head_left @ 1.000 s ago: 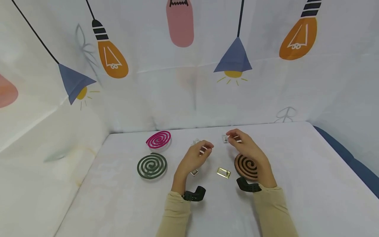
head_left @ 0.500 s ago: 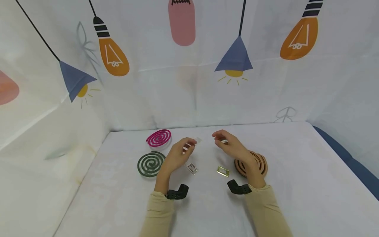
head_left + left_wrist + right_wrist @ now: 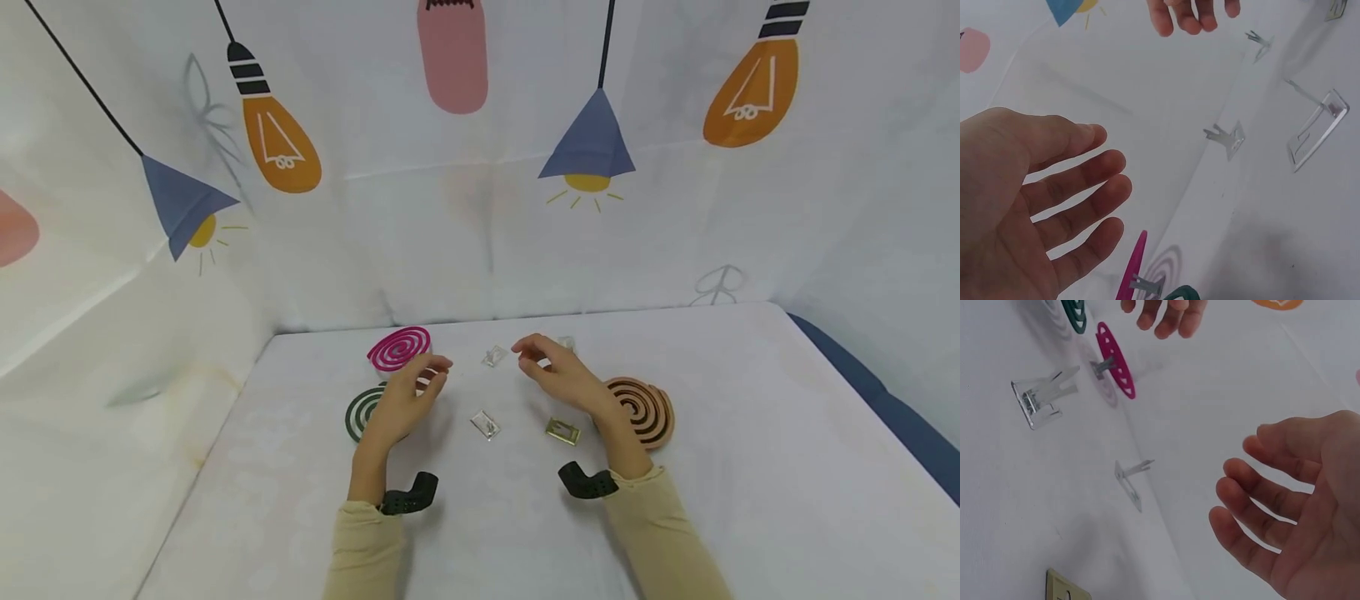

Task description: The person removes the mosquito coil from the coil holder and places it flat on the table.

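Observation:
Both my hands hover above the white table with relaxed fingers and hold nothing. My left hand [image 3: 397, 408] partly covers the green mosquito coil [image 3: 360, 414], just in front of the pink mosquito coil [image 3: 399, 348]. In the right wrist view the pink coil [image 3: 1116, 362] stands raised on a metal coil stand [image 3: 1106, 364]. My right hand [image 3: 562, 379] is between a silver coil stand [image 3: 494, 357] and the brown mosquito coil [image 3: 651, 417], whose left edge the wrist hides. Another silver stand [image 3: 485, 425] lies left of a gold-coloured coil stand [image 3: 562, 431].
One more silver stand [image 3: 567, 342] shows behind my right hand. A white curtain [image 3: 480, 250] with printed lamps hangs behind the table [image 3: 765, 400]. Something blue [image 3: 862, 367] is beyond the right edge. Each wrist wears a black strap mount [image 3: 408, 495].
Both hands have moved left: the left from the middle stands to over the green coil, the right away from the back right stand. The stands and coils look unmoved.

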Tool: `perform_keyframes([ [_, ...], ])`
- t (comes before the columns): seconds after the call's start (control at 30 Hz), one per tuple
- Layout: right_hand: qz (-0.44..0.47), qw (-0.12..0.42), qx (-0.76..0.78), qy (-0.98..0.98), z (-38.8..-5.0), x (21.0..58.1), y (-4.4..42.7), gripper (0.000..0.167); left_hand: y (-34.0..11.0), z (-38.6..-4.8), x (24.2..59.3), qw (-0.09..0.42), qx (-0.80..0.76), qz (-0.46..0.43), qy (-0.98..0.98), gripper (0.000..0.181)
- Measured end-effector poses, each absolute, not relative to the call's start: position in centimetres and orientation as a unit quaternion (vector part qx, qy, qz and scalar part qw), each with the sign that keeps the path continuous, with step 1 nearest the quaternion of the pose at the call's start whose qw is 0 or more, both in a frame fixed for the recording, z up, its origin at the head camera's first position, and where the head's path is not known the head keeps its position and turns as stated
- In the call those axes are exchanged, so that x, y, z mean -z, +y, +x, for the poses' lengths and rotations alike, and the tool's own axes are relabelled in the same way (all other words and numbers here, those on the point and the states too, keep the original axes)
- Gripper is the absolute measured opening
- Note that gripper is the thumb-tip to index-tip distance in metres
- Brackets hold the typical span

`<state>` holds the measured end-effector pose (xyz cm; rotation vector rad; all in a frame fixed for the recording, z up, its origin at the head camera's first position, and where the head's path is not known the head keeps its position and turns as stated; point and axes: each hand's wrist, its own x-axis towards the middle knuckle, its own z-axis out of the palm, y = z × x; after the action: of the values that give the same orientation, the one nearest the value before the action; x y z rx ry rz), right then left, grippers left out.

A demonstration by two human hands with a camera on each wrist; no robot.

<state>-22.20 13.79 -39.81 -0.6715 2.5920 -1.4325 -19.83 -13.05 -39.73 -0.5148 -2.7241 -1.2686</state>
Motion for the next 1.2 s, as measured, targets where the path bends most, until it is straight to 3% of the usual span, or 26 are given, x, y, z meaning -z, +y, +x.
perform_keyframes([
  [0.57, -0.235, 0.036, 0.473, 0.848, -23.2, 39.3, 11.5, 0.028, -17.4, -20.5, 38.0, 0.059, 0.419, -0.147, -0.894, 0.025],
  [1.2, -0.250, 0.081, 0.479, 0.838, -21.2, 40.3, 9.5, 0.025, -21.1, -18.4, 39.9, 0.087, 0.408, -0.082, -0.905, 0.027],
])
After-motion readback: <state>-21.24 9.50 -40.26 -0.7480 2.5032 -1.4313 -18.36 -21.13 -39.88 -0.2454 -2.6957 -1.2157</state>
